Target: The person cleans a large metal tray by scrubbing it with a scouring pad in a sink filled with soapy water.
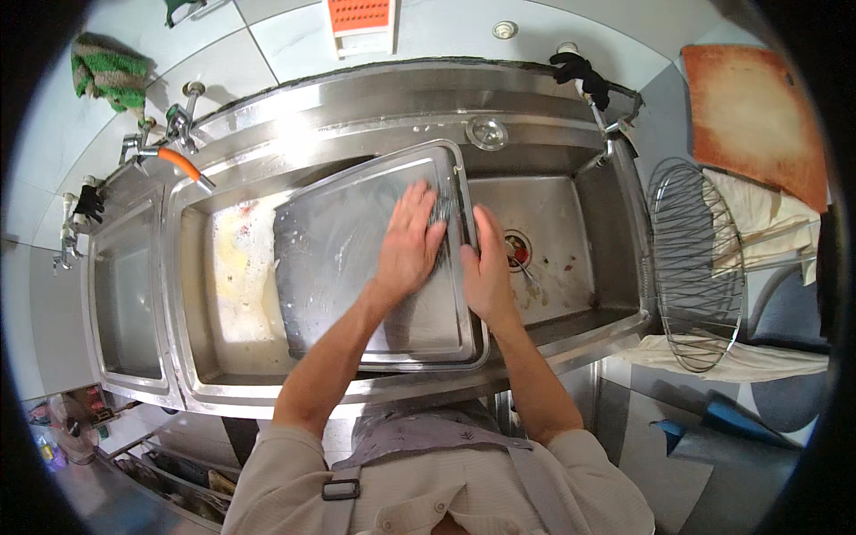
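A large rectangular metal tray (348, 261) lies tilted, dipping into the foamy water of the middle sink basin (194, 281). Its right end rests over the divider beside the right basin (555, 221). My left hand (410, 247) is pressed flat on the tray's wet upper face near the right end, thumb spread; whether anything is under the palm is hidden. My right hand (488, 267) grips the tray's right rim, fingers on the outer side. Under that rim a second edge shows, perhaps another tray.
A drain strainer (516, 251) with food scraps and a utensil sits in the right basin. Behind are an orange-hosed faucet (177, 164) and a small clear lid or dish (487, 134). A wire basket (699, 267) stands at right; a third basin (130, 294) holds water at left.
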A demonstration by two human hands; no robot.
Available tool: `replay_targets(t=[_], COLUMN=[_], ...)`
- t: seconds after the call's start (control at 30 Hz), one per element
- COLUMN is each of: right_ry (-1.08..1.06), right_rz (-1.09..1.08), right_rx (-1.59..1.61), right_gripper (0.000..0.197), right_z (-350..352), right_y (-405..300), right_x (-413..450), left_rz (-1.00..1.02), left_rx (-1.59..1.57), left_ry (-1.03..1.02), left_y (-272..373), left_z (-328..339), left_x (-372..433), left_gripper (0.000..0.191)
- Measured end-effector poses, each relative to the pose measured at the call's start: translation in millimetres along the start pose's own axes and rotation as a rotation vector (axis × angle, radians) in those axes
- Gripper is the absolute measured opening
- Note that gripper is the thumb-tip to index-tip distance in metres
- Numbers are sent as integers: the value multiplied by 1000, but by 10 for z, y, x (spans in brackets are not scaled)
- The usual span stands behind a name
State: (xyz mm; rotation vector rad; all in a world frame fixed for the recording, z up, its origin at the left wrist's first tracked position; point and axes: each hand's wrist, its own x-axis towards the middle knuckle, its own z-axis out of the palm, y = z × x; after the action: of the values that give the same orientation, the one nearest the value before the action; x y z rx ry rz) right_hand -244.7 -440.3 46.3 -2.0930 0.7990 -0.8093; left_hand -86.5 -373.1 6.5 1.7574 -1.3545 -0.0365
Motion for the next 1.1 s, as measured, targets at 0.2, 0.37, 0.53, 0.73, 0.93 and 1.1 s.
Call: replay_targets(t=[0.2,0.37,0.53,0.73,0.93,1.1], right_ry=[-70,-24,-5,-84,-48,-31], right_rz=[157,295,387,508,522,772], right_rx=[-11,203,351,357,685,1122], right_gripper=[46,40,34,29,27,30], right_z=[131,114,164,195,258,143], right_y=[-26,175,292,172,212,185], right_x=[58,-33,-49,62,-30,-103], left_rz=[-67,41,40,44,1,-38], left_rx=[76,19,106,260,142,115], left_ry=[37,10,-214,-170,-193,-217], left_y=[-398,-49,262,-83,433,559], left_z=[-27,41,-197,-1,-79,-154], left_x=[724,250,-57,909,38,-295], left_gripper=[49,47,46,39,43,49])
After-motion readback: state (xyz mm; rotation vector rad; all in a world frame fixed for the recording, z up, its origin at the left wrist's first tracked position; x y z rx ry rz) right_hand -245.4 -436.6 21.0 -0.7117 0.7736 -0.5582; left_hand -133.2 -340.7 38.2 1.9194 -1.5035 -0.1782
